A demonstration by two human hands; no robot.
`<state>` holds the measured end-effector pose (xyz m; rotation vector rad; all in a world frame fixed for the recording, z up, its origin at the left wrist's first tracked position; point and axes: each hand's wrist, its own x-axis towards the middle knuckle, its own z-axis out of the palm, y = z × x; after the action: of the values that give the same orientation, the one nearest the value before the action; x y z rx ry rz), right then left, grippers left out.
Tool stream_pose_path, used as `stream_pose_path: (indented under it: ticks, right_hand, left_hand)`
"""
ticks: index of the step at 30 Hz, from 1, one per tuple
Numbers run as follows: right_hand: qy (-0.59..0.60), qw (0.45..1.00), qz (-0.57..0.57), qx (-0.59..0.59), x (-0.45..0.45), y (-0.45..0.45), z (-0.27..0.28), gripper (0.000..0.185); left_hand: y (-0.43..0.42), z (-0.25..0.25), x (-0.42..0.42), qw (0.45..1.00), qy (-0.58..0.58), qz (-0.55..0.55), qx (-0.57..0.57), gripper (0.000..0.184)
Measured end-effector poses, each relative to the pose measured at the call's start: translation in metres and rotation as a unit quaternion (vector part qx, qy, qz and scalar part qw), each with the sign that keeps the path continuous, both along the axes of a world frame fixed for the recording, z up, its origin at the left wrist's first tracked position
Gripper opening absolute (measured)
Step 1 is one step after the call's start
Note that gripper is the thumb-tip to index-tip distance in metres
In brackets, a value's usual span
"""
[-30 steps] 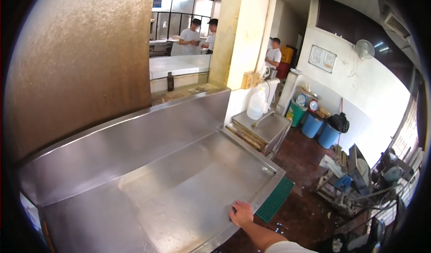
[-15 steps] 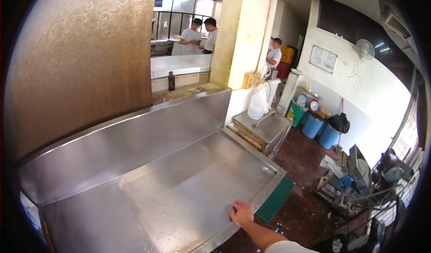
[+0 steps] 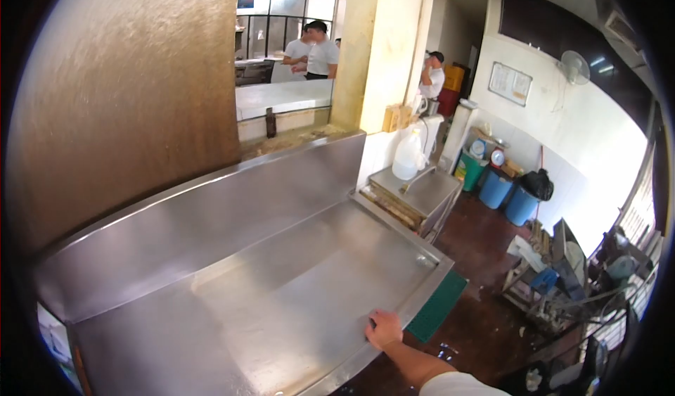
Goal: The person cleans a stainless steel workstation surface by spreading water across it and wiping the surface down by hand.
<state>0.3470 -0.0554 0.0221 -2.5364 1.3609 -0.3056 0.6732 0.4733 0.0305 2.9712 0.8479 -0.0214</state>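
My right hand (image 3: 384,329) rests at the near right edge of a wide stainless steel table (image 3: 302,283). Its fingers are curled together, with a small dark spot by the fingertips. Whether that spot is an object or a shadow, I cannot tell. A white sleeve covers the upper part of this arm. My left hand is out of view. The metal surface is smooth, with wet-looking patches, and a tall steel backsplash (image 3: 211,220) runs along its far side.
Beyond the table stand a steel side unit (image 3: 429,192) with a plastic jug (image 3: 408,155), and blue bins (image 3: 521,206). A green mat (image 3: 437,307) lies right of the table, machinery (image 3: 562,269) farther right. People in white shirts (image 3: 321,57) stand behind a ledge; another (image 3: 432,79) is beyond the pillar.
The view has shifted slightly. One person behind the ledge has moved left, in front of the other. The person beyond the pillar has a hand raised near the head. My right hand stays at the table edge.
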Motion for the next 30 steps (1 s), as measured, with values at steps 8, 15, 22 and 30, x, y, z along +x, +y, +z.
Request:
stream_pose_path:
  ticks: [8,15,22,30]
  right_hand:
    - [-0.035,0.999,-0.01,-0.03,-0.001,0.006,-0.002,0.044]
    - [-0.032,0.999,-0.017,-0.026,-0.001,0.007,-0.001,0.042]
    - [0.002,1.0,-0.015,-0.012,-0.001,0.004,-0.002,0.044]
    - [-0.008,1.0,-0.017,-0.004,0.0,0.0,-0.012,0.045]
  left_hand:
    - [-0.043,-0.02,0.006,0.835,-0.19,-0.426,-0.292,0.054]
    - [-0.169,0.124,-0.046,0.607,0.013,-0.393,-0.691,0.041]
    - [-0.226,0.246,-0.067,0.295,0.056,-0.566,-0.768,0.07]
    - [-0.23,0.304,-0.119,0.167,0.151,-0.646,-0.729,0.083]
